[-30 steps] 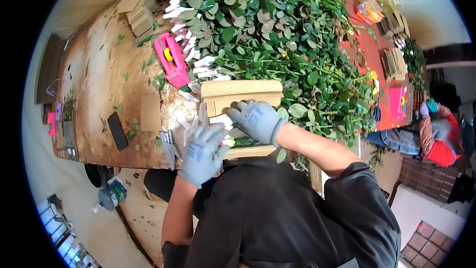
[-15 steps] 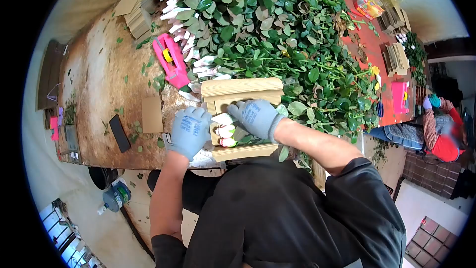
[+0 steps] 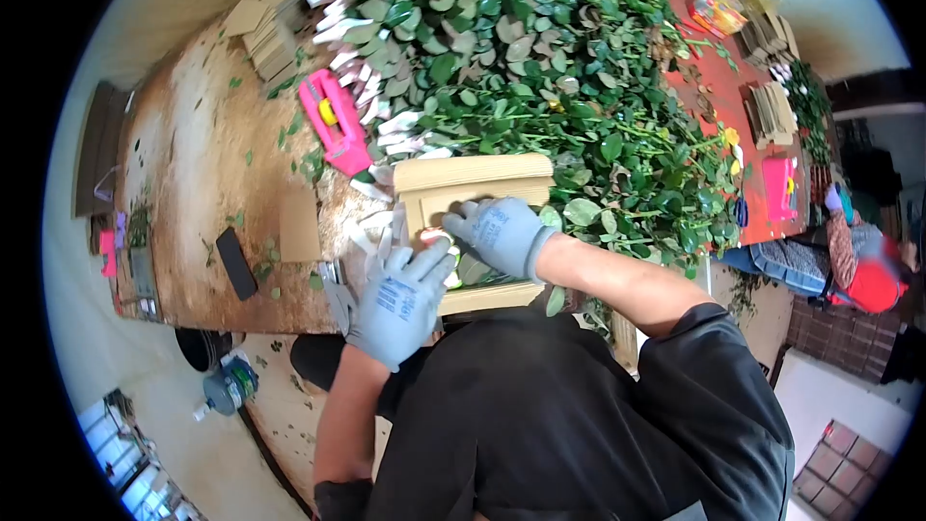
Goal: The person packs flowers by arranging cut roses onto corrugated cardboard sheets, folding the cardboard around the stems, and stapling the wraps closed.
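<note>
A folded piece of corrugated cardboard (image 3: 473, 172) lies at the table's near edge, with a few roses (image 3: 454, 276) on it. Their pale heads, tinged pink and green, are partly covered by my hands. My right hand (image 3: 503, 236), in a grey glove, is closed over the roses just behind the heads; its thumb is hidden. My left hand (image 3: 400, 307), gloved the same way, lies with fingers apart against the left side of the heads and the cardboard. A grey metal piece (image 3: 338, 297) sits left of that hand.
A large pile of leafy rose stems (image 3: 540, 68) with white-wrapped heads covers the table behind. To the left are a pink tape dispenser (image 3: 335, 123), a flat cardboard piece (image 3: 299, 226), a phone (image 3: 236, 263) and stacked cardboard (image 3: 265, 39). Another person (image 3: 858, 265) works at far right.
My left hand has moved right and toward me, and its fingers now reach over the rose heads. My right hand has stayed nearly in place. The grey metal piece has come into sight.
</note>
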